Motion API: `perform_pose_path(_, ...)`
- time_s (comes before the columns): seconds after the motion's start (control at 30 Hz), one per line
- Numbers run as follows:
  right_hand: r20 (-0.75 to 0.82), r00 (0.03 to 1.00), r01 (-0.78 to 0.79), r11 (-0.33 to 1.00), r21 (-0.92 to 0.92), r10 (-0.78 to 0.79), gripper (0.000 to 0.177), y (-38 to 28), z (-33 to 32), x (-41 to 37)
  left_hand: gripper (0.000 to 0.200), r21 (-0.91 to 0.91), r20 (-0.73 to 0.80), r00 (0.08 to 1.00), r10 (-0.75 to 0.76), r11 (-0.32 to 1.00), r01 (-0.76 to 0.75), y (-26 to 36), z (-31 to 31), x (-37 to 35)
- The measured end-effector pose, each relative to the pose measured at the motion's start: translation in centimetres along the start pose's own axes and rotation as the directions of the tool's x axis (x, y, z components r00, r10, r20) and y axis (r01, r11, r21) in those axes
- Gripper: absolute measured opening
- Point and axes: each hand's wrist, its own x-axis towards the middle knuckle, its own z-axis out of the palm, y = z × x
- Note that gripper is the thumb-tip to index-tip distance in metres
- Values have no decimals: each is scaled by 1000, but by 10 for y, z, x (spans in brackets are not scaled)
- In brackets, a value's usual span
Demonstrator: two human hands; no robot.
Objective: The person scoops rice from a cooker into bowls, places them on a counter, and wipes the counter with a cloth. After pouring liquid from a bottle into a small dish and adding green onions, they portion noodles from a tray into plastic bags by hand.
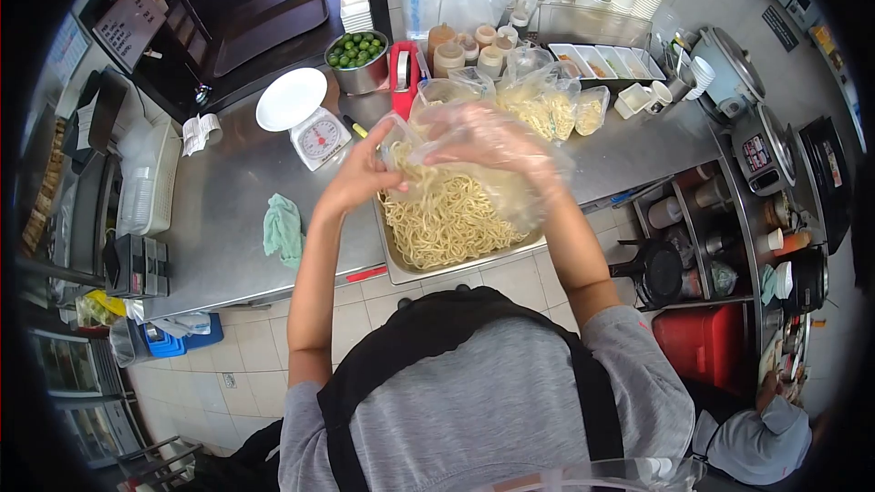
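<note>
My left hand (365, 173) pinches the edge of a small clear plastic bag (397, 138), with some noodles showing at it. My right hand (488, 138) is covered by a loose clear plastic bag (527, 193) that hangs down past the wrist. That hand is smeared by motion and its fingertips are hidden behind plastic. Both hands are over the far side of a metal tray (398, 274) heaped with pale yellow noodles (451, 223). The tray sits at the counter's front edge, close before my body.
To the left are a kitchen scale (319, 138) with a white plate and a green cloth (283, 230). Behind stand a pot of green limes (357, 55), a red tape dispenser (403, 73), sauce bottles and filled bags (538, 105). Another person (761, 442) is at lower right.
</note>
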Motion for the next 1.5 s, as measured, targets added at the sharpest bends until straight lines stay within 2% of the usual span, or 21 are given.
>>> perform_pose_path(0.03, 43, 992, -120, 984, 134, 115, 73, -21, -16, -9, 85, -7, -1, 1000, -10, 1000, 10, 3, -2, 4)
perform_pose_path(0.1, -128, 989, 99, 974, 203, -74, 84, 4, 8, -13, 83, -24, -22, 1000, -5, 1000, 4, 16, -2, 8)
perform_pose_path(0.17, -302, 947, 225, 900, 374, -111, 90, 24, 44, -14, 82, -38, -56, 998, 16, 999, -18, 40, 2, 7)
perform_pose_path(0.27, -448, 891, 261, 726, 636, 72, 84, 25, 98, -2, 81, -85, -145, 983, 116, 988, -129, 72, 9, 1)
perform_pose_path(0.3, -460, 880, 241, 722, 649, 120, 77, 29, 109, 0, 79, -78, -96, 987, 128, 988, -135, 76, 1, 3)
perform_pose_path(0.37, -374, 904, 145, 675, 723, 206, 62, 43, 124, -6, 78, -84, -178, 959, 222, 967, -239, 88, -3, 0)
perform_pose_path(0.43, -164, 947, -28, 581, 813, 275, 47, 66, 130, -26, 74, -105, -201, 939, 279, 947, -303, 99, -15, -1)
perform_pose_path(0.53, 2, 946, -316, 921, 227, 324, 39, 100, 119, -32, 70, -107, -274, 892, 359, 911, -399, 120, -24, -8)
perform_pose_path(0.6, -34, 947, -307, 930, 203, 320, 41, 107, 100, -44, 66, -113, -267, 902, 339, 919, -378, 126, -37, -12)
perform_pose_path(0.7, -202, 963, -100, 929, 357, 181, 43, 124, 82, -54, 63, -117, -269, 916, 298, 934, -339, 120, -44, -12)
perform_pose_path(0.73, -145, 973, -86, 867, 490, 178, 42, 125, 70, -50, 63, -116, -272, 920, 283, 939, -323, 117, -44, -11)
perform_pose_path(0.8, -30, 985, -97, 684, 723, 172, 41, 91, 33, -38, 64, -92, -297, 920, 257, 951, -295, 107, -40, -12)
perform_pose_path(0.83, -41, 990, -29, 469, 883, 138, 39, 54, 11, -31, 64, -91, -301, 923, 239, 956, -277, 99, -40, -11)
perform_pose_path(0.9, -190, 970, 242, 509, 826, -153, 39, 16, -24, -16, 65, -94, -305, 932, 195, 968, -234, 80, -44, -10)
perform_pose_path(1.07, -294, 855, 499, 522, 692, -428, 54, -53, -82, 35, 70, -147, -273, 959, 75, 982, -119, 52, -40, -9)
perform_pose_path(1.17, -195, 909, 386, 572, 723, -368, 52, -65, -70, 44, 71, -159, -250, 968, 20, 985, -61, 45, -28, -5)
perform_pose_path(1.23, -10, 988, 143, 866, 478, -157, 50, -48, -42, 47, 74, -162, -196, 980, -26, 987, -6, 37, -28, 0)
perform_pose_path(1.27, 27, 997, 39, 794, 607, -70, 48, -32, -21, 46, 76, -163, -171, 984, -48, 986, 20, 36, -27, 2)
perform_pose_path(1.33, -61, 981, 192, 971, 142, -185, 45, -10, 23, 38, 75, -201, -167, 986, 30, 978, -64, 39, -18, 2)
perform_pose_path(1.37, -53, 907, 336, 795, -506, -417, 43, -4, 39, 34, 75, -192, -187, 981, 40, 978, -77, 39, -15, 2)
perform_pose_path(1.5, -99, 974, 158, 926, -344, -203, 39, 29, 63, 34, 72, -4, -122, 992, 18, 1000, -18, 30, -24, 1)
